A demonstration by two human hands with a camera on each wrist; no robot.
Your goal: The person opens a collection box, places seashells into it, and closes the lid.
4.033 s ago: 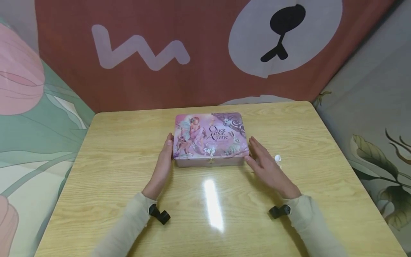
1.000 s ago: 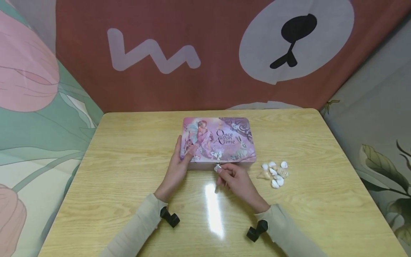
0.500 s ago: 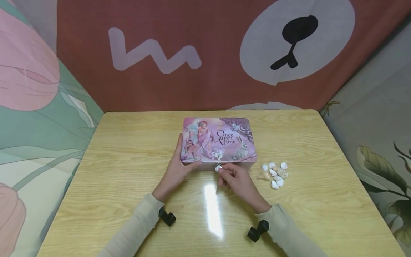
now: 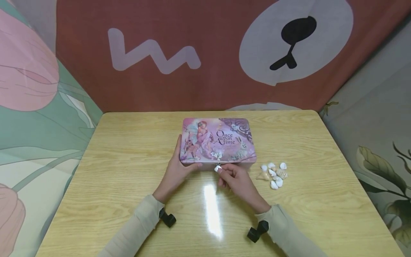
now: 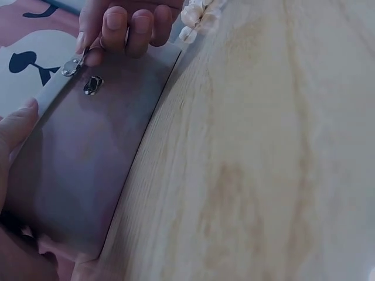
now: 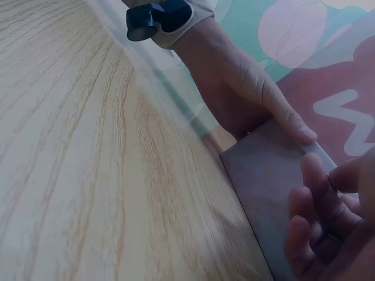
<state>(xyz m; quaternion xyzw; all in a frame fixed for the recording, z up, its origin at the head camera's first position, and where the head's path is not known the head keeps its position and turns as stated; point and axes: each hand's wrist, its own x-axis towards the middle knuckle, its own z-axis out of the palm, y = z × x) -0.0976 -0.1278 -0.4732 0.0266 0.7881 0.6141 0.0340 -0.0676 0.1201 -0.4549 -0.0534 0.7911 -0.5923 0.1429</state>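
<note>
On the table (image 4: 128, 150), the pink box (image 4: 221, 139) is gripped at its left end by the left hand (image 4: 175, 172) (thumb in front), its 1 clasp (image 5: 71, 67) pinched by the right hand (image 4: 237, 179).

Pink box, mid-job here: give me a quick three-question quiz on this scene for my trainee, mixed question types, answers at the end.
1. Multiple choice: what does the right grip pinch?
A) the far edge of the pink box
B) the clasp flap
C) the left sleeve
2. True or false: the left grip is on the same side of the pink box as the shells.
3. Open: in the left wrist view, does the clasp flap cover the metal loop?

Key:
1. B
2. False; the left grip is at the left side, the shells lie to the right.
3. No, it is apart from the loop.
</note>
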